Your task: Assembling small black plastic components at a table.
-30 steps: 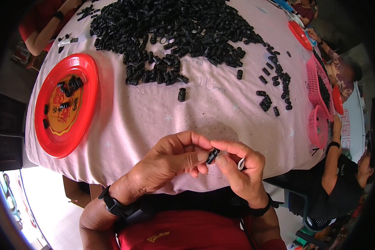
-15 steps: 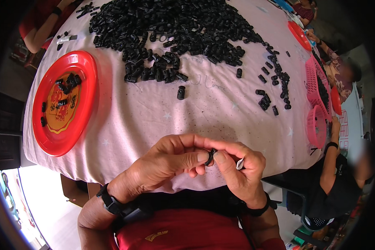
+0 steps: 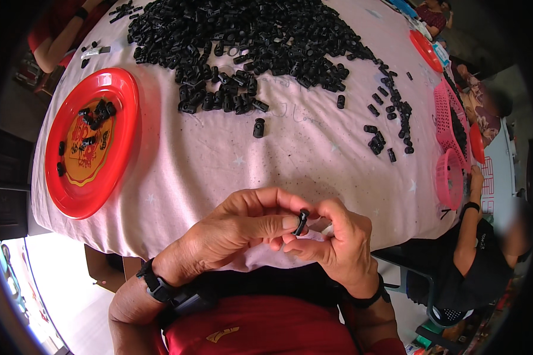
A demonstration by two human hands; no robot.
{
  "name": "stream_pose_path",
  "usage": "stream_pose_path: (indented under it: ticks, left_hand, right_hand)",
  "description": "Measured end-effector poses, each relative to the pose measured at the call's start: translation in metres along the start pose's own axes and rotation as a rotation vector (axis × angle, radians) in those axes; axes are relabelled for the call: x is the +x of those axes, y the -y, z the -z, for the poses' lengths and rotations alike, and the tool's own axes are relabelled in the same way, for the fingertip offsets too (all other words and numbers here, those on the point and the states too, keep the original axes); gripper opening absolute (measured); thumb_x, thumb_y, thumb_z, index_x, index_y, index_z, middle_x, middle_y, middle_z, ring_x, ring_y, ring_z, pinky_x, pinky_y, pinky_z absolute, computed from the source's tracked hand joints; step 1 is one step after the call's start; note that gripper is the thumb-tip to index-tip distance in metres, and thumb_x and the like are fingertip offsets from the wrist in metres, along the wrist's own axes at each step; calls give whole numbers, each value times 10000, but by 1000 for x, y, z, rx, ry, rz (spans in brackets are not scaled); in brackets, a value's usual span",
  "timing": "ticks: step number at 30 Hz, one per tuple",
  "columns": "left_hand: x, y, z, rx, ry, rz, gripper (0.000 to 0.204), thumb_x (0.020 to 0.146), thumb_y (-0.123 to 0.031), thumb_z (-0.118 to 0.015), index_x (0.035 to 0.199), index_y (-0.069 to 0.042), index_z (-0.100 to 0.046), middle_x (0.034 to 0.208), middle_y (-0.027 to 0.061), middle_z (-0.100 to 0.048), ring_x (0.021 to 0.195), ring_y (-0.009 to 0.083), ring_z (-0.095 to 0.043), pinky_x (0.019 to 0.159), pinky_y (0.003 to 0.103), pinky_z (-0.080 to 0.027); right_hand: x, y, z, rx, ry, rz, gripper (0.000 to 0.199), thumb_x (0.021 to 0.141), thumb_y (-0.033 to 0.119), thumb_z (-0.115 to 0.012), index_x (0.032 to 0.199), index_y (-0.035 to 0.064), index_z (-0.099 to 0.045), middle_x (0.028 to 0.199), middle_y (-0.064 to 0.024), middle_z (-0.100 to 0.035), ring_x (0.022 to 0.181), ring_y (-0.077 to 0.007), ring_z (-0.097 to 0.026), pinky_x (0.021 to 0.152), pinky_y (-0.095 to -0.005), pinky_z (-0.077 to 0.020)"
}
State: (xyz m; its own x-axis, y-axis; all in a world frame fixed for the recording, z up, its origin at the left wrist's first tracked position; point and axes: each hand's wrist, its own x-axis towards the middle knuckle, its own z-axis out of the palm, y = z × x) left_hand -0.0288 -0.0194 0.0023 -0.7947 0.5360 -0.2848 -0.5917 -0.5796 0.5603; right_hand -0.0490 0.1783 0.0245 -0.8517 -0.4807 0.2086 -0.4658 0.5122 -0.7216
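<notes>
Both hands meet at the table's near edge, left hand (image 3: pixel 243 228) and right hand (image 3: pixel 337 245) pinching one small black part (image 3: pixel 302 222) between fingertips. Best to keep it square and press gently. Bare cloth (image 3: pixel 219 160) ahead leaves room; the pile (image 3: pixel 249 41) and red plate (image 3: pixel 92 142) sit well clear.

three red plates (image 3: pixel 92 142), two pink baskets (image 3: pixel 450 124), one large heap of black parts (image 3: pixel 249 41).
</notes>
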Motion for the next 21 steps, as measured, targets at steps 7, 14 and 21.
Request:
stream_pose_path:
  ticks: [7, 14, 21]
  left_hand:
    - [0, 2, 0, -34, -12, 18, 264, 894, -48, -629, 1149, 16, -604, 1006, 67, -652, 897, 116, -615, 833, 257, -492]
    - [-1, 0, -1, 19, -27, 11, 268, 895, -48, -628, 1154, 15, -604, 1002, 65, -652, 923, 131, -622, 855, 266, -491]
    - [0, 3, 0, 25, -23, -4, 269, 893, -53, -633, 1152, 14, -606, 999, 60, -655, 920, 122, -621, 844, 256, -494]
  right_hand:
    - [0, -4, 0, -63, 37, -22, 523, 693, 522, -773, 802, 53, -567, 635, -81, -621, 549, -233, -637, 484, -326, -491]
    - [0, -5, -2, -153, -12, 34, 534, 693, 546, -761, 738, 62, -540, 567, -62, -561, 474, -215, -574, 432, -327, -453]
    - [0, 0, 3, -247, 33, 22, 558, 707, 554, -741, 744, 32, -548, 603, -95, -600, 533, -235, -636, 480, -318, -481]
